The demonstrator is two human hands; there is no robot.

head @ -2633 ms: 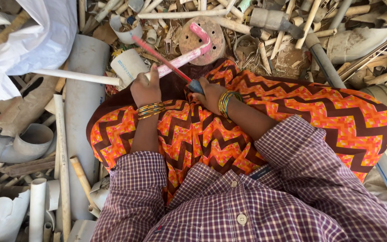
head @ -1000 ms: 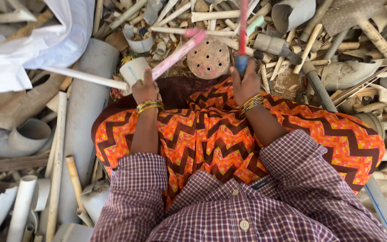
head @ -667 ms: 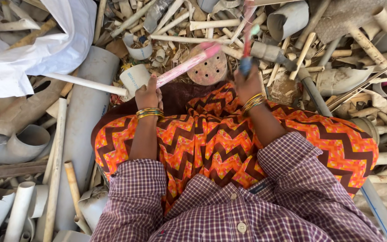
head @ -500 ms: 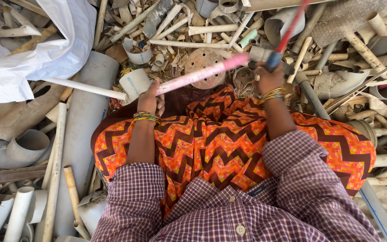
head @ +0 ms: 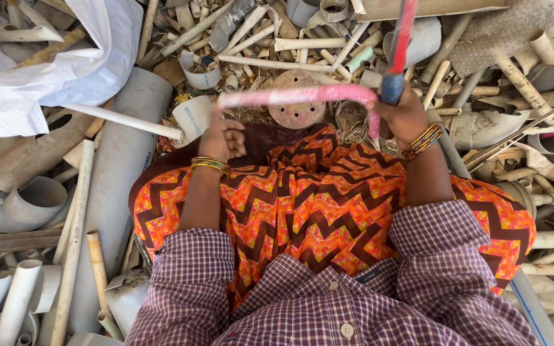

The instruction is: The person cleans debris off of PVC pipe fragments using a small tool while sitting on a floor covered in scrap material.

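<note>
Left hand (head: 224,138) fisted around near-left end of pink pipe (head: 296,96), held level over lap. Right hand (head: 405,115) grips red tool (head: 400,45) by blue handle, touching pipe's right end.

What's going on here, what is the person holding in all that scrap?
A person sits amid a heap of cut plastic pipes and offcuts. The left hand grips one end of a pink pipe, held level above the lap over a round perforated disc. The right hand holds its other end together with the blue grip of a red-handled tool pointing up. A white sack lies to the left.
</note>
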